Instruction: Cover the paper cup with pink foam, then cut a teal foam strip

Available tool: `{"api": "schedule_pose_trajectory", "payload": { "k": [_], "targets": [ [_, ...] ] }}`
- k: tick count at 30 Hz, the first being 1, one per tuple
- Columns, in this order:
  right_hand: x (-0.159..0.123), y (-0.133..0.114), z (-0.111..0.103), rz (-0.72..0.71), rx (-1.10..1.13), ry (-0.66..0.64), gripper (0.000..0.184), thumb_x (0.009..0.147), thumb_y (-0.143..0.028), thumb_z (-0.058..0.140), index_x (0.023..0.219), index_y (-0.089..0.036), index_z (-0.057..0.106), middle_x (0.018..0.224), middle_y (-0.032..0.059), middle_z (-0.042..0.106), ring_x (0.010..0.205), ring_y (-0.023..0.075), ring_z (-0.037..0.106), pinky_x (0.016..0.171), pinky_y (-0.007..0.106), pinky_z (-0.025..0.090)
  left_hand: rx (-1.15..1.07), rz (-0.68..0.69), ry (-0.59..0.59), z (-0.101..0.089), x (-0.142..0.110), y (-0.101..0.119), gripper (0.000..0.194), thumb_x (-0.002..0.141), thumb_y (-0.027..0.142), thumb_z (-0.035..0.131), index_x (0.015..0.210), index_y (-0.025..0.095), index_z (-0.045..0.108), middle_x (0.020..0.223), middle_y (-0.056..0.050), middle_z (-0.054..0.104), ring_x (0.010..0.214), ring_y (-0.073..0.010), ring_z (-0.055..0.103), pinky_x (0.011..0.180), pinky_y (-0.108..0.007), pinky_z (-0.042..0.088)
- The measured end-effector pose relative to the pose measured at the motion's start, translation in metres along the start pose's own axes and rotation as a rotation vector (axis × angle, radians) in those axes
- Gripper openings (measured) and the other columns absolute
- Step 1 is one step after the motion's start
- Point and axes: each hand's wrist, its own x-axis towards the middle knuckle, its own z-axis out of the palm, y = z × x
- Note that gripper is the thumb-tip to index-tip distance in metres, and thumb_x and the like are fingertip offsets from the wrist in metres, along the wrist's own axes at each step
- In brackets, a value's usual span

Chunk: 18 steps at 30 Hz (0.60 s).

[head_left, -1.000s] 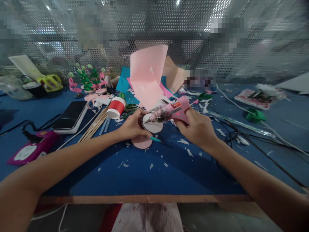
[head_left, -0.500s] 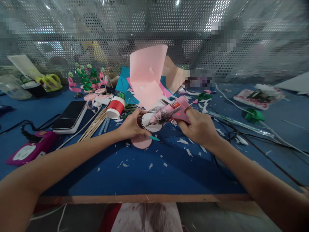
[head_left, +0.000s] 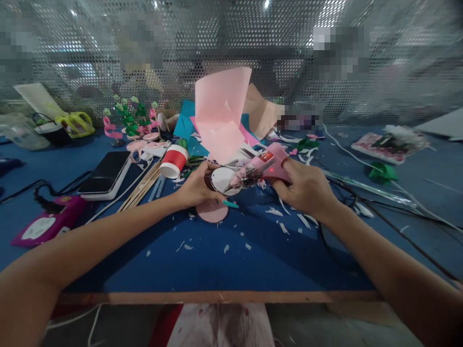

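My left hand (head_left: 198, 188) is closed around the side of a cup (head_left: 221, 179), whose round white end faces up; its dark side is mostly hidden by my fingers. A pink glue gun (head_left: 274, 163) is gripped in my right hand (head_left: 307, 187), with its nozzle pointing left and down at the near right edge of the white end. Whether the tip touches it I cannot tell. Under the cup and partly covered lies a pink disc (head_left: 212, 213). A narrow teal piece (head_left: 230, 204) sticks out by my left thumb.
A red paper cup (head_left: 174, 161) lies tilted beside wooden sticks (head_left: 142, 185). Left are a phone-like device (head_left: 105, 174) and a purple power strip (head_left: 48, 222). Pink paper (head_left: 221, 111) stands behind the hands. Paper scraps, cables and a green piece (head_left: 382, 172) lie on the right.
The glue gun and my right hand have shifted slightly right and down, so the nozzle has moved from the middle of the white end toward its near right edge. My left hand stays on the cup.
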Motion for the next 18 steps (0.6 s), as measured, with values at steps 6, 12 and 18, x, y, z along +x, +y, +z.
{"api": "schedule_pose_trajectory", "payload": {
  "k": [6, 12, 18],
  "targets": [
    [0.000, -0.003, 0.001, 0.075, -0.013, 0.045, 0.031, 0.071, -0.039, 0.050, 0.086, -0.013, 0.055, 0.063, 0.0072, 0.058, 0.053, 0.0192, 0.053, 0.048, 0.029, 0.036, -0.019, 0.013, -0.014, 0.001, 0.000, 0.004, 0.071, 0.039, 0.026, 0.085, 0.098, 0.016, 0.045, 0.109, -0.011, 0.054, 0.109, -0.0285, 0.052, 0.091, -0.046, 0.043],
    [-0.002, -0.012, 0.007, 0.097, 0.016, 0.019, 0.033, 0.070, -0.041, 0.051, 0.089, -0.014, 0.055, 0.067, 0.0071, 0.060, 0.059, 0.0202, 0.057, 0.051, 0.029, 0.039, -0.051, -0.014, -0.062, 0.002, 0.000, 0.007, 0.072, 0.039, 0.024, 0.085, 0.097, 0.016, 0.043, 0.107, -0.012, 0.055, 0.107, -0.0290, 0.054, 0.087, -0.044, 0.045],
    [-0.001, -0.014, 0.008, 0.091, 0.035, -0.004, 0.030, 0.072, -0.040, 0.051, 0.087, -0.015, 0.053, 0.069, 0.0077, 0.060, 0.061, 0.0216, 0.058, 0.052, 0.029, 0.039, -0.127, -0.019, -0.103, 0.003, -0.001, 0.006, 0.070, 0.040, 0.019, 0.084, 0.096, 0.016, 0.043, 0.105, -0.011, 0.057, 0.106, -0.0282, 0.055, 0.081, -0.039, 0.048]
  ]
}}
